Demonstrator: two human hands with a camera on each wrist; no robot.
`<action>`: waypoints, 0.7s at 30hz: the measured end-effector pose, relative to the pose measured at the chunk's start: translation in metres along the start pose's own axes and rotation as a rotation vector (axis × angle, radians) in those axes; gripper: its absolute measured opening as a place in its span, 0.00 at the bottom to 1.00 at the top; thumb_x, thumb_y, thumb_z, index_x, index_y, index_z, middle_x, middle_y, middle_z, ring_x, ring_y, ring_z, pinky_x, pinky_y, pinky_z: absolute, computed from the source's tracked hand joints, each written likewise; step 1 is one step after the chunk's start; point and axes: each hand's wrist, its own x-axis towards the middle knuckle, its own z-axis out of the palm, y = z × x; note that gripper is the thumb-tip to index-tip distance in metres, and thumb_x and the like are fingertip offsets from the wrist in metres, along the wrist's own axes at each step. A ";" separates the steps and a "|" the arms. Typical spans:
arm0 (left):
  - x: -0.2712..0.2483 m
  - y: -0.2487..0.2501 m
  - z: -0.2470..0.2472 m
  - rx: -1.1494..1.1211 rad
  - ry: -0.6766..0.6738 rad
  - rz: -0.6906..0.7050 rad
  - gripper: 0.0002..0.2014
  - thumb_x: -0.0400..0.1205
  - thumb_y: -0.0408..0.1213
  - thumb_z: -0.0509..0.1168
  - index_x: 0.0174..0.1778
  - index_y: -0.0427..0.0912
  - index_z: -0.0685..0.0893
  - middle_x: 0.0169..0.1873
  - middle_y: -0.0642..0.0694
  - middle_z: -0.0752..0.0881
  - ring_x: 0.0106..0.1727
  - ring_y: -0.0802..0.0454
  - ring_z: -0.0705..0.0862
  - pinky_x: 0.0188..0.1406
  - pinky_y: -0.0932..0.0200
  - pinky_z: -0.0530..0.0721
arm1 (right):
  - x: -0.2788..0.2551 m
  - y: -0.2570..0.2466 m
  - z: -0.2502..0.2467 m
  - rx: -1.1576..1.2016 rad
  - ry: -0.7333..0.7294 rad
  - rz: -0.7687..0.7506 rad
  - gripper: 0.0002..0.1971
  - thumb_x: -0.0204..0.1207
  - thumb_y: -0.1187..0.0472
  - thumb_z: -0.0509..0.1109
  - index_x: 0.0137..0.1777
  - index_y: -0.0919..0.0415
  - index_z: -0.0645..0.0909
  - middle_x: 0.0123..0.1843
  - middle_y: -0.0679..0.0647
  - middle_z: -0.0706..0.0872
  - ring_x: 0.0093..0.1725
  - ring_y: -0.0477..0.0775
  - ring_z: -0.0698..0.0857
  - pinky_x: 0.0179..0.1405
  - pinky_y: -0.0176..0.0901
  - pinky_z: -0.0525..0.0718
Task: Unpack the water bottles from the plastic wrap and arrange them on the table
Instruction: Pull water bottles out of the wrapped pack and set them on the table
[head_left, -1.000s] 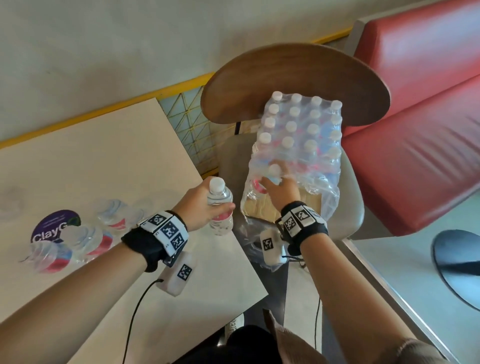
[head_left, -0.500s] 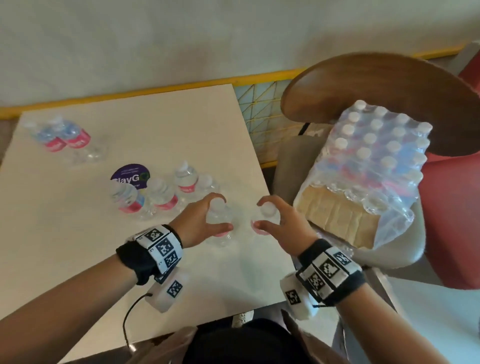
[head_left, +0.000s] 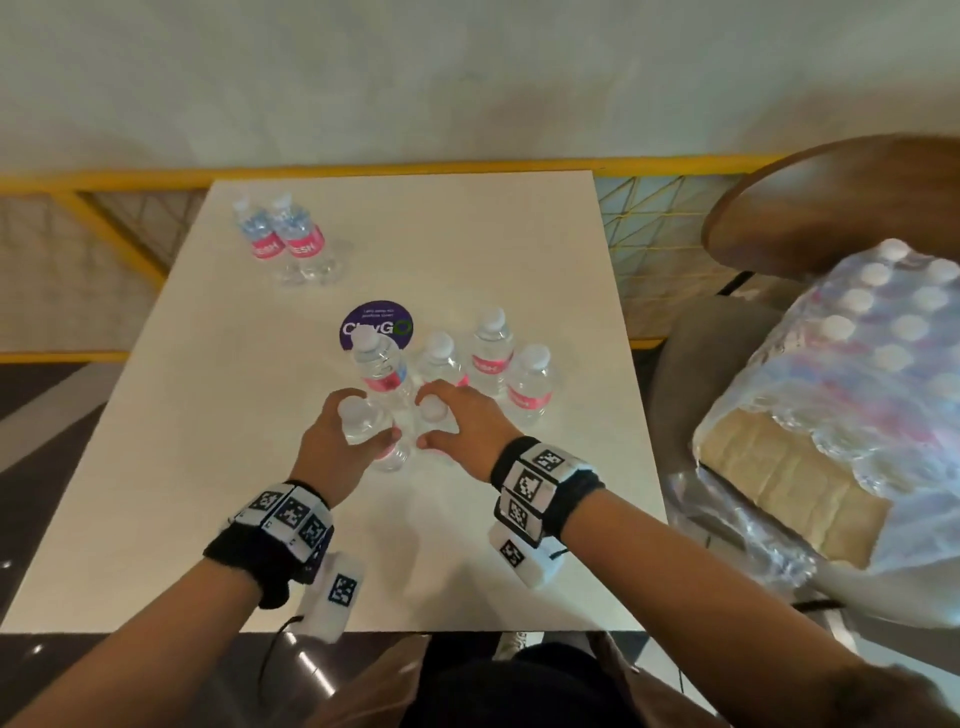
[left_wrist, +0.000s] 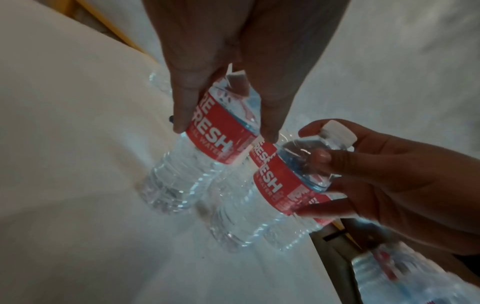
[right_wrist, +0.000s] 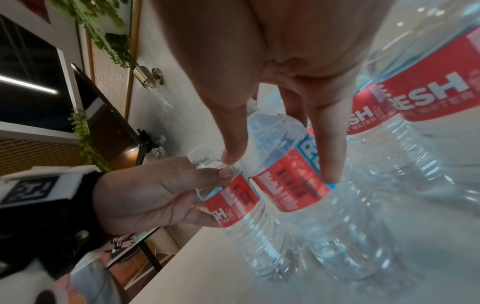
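Clear plastic, red-labelled, the left bottle (head_left: 363, 431) stands on the table (head_left: 545, 260) with the left hand (head_left: 332, 447) curled round its shoulder, thumb on one side of the label and fingers (left_wrist: 182, 115) on the other. Just beside it, touching or nearly so, the right bottle (left_wrist: 280, 185) stands in the right hand (head_left: 467, 426), whose thumb and fingers (right_wrist: 330, 156) pinch it at the label from above. Just beyond the fingertips four more bottles (head_left: 488, 353) stand close together, next to a purple sticker (head_left: 376, 322). Well past them, toward the far edge, stands a pair of bottles (head_left: 285, 239). Off to the right of the right hand, the wrapped pack (head_left: 852, 374) sits on a chair (head_left: 831, 197), its plastic torn open at the near end
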 end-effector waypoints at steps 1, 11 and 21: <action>0.002 -0.001 0.000 -0.013 0.006 -0.005 0.26 0.71 0.42 0.78 0.62 0.49 0.74 0.52 0.50 0.82 0.55 0.45 0.81 0.53 0.54 0.77 | 0.004 -0.002 0.001 -0.009 0.009 -0.001 0.24 0.74 0.56 0.73 0.69 0.54 0.72 0.64 0.59 0.78 0.61 0.60 0.78 0.54 0.40 0.70; -0.003 0.015 -0.040 0.267 0.033 0.036 0.35 0.63 0.51 0.81 0.62 0.39 0.77 0.47 0.37 0.79 0.48 0.40 0.81 0.54 0.46 0.80 | -0.046 0.004 -0.077 0.039 0.183 0.179 0.24 0.73 0.43 0.71 0.64 0.54 0.76 0.47 0.50 0.84 0.46 0.48 0.83 0.49 0.38 0.81; -0.034 0.152 0.033 0.256 -0.404 0.714 0.08 0.72 0.52 0.70 0.44 0.56 0.83 0.37 0.57 0.85 0.36 0.63 0.83 0.36 0.65 0.81 | -0.163 0.165 -0.177 0.189 0.727 0.787 0.20 0.75 0.54 0.71 0.64 0.63 0.80 0.61 0.60 0.85 0.57 0.57 0.83 0.59 0.49 0.82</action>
